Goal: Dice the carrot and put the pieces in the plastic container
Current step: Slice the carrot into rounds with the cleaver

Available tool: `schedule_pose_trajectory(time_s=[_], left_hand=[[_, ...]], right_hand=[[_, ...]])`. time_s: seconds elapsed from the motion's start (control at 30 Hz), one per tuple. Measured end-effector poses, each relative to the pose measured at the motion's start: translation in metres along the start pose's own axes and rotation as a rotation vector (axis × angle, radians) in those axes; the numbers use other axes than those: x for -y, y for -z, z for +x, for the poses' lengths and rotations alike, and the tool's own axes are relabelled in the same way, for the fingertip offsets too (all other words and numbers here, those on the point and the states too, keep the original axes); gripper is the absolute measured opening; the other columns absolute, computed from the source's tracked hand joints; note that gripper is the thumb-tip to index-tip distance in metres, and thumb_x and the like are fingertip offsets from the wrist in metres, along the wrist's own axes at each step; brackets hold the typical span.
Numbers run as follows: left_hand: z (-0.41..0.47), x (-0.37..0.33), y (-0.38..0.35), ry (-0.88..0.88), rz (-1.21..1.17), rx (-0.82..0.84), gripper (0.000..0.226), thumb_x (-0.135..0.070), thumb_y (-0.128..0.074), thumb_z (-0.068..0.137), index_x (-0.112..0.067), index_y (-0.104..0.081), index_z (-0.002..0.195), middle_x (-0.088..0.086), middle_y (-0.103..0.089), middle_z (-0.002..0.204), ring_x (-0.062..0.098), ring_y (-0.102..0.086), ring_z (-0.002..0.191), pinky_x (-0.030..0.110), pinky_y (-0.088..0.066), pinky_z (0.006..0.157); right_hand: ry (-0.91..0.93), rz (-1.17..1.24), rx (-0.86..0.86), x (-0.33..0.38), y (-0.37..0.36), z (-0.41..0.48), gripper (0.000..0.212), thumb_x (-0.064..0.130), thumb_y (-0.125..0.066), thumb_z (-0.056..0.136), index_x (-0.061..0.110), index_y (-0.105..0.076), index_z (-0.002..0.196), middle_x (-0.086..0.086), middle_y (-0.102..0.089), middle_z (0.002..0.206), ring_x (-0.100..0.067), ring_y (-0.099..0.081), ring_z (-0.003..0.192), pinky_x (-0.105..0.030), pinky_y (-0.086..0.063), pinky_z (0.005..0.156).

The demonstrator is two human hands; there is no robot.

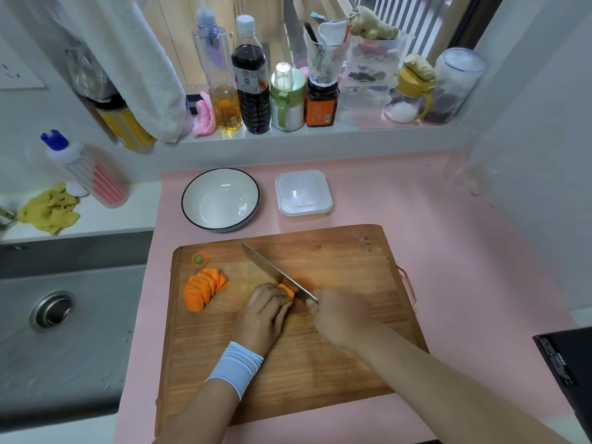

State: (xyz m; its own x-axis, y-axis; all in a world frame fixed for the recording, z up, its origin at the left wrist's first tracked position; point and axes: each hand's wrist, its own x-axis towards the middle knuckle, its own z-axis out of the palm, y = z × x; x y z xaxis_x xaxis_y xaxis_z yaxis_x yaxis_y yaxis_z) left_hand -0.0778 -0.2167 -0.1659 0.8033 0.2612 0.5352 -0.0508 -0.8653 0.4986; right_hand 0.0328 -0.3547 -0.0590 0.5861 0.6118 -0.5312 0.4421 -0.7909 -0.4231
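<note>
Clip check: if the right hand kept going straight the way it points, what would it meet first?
The right hand, holding the knife, points left and slightly away. First in its line is probably the carrot piece that the left hand holds down, though depth is unclear.

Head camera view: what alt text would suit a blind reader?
A person cuts a carrot piece on a wooden cutting board, left hand steadying it, right hand holding the knife. Carrot slices lie to the left; a plastic container and bowl sit behind.
</note>
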Motion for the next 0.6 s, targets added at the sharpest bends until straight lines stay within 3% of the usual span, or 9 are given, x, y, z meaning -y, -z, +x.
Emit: schedule_pose_trajectory(time_s=[0.1,0.3,0.5,0.6], left_hand=[[-0.001,0.000,-0.001,-0.004,0.015,-0.014,0.005,-0.005,-0.075,0.085,-0.002,-0.072,0.088,0.006,-0.067,0.094,0.023,-0.060,0.095,0.024,-0.045,0.095],[-0.001,-0.001,0.000,0.014,0.005,-0.021,0.006,-0.008,-0.069,0.088,-0.003,-0.072,0.088,0.005,-0.067,0.095,0.023,-0.059,0.097,0.023,-0.044,0.096],[-0.001,-0.002,-0.001,0.034,0.008,-0.033,0.009,-0.010,-0.066,0.091,-0.004,-0.072,0.087,0.005,-0.067,0.094,0.025,-0.061,0.095,0.023,-0.044,0.096],[-0.001,-0.002,-0.001,0.024,0.023,-0.041,0.009,-0.010,-0.067,0.090,-0.004,-0.072,0.087,0.006,-0.067,0.094,0.026,-0.061,0.095,0.021,-0.041,0.099]], right_hand=[[0.006,0.018,0.004,-0.001,0.000,0.000,0.032,0.030,-0.044,0.103,0.022,-0.052,0.073,0.000,-0.057,0.074,-0.022,-0.058,0.072,-0.030,-0.037,0.054],[0.066,0.052,-0.028,0.004,0.008,-0.010,0.038,0.034,-0.042,0.104,0.023,-0.049,0.069,-0.001,-0.057,0.075,-0.019,-0.055,0.066,-0.032,-0.040,0.056],[0.158,-0.021,-0.131,0.004,0.012,-0.031,0.030,0.033,-0.040,0.104,0.018,-0.063,0.093,-0.006,-0.066,0.086,-0.028,-0.062,0.078,-0.035,-0.047,0.066],[0.222,-0.076,-0.175,0.004,0.002,-0.039,0.024,0.033,-0.039,0.103,0.023,-0.061,0.099,-0.006,-0.067,0.087,-0.030,-0.062,0.081,-0.034,-0.042,0.065]])
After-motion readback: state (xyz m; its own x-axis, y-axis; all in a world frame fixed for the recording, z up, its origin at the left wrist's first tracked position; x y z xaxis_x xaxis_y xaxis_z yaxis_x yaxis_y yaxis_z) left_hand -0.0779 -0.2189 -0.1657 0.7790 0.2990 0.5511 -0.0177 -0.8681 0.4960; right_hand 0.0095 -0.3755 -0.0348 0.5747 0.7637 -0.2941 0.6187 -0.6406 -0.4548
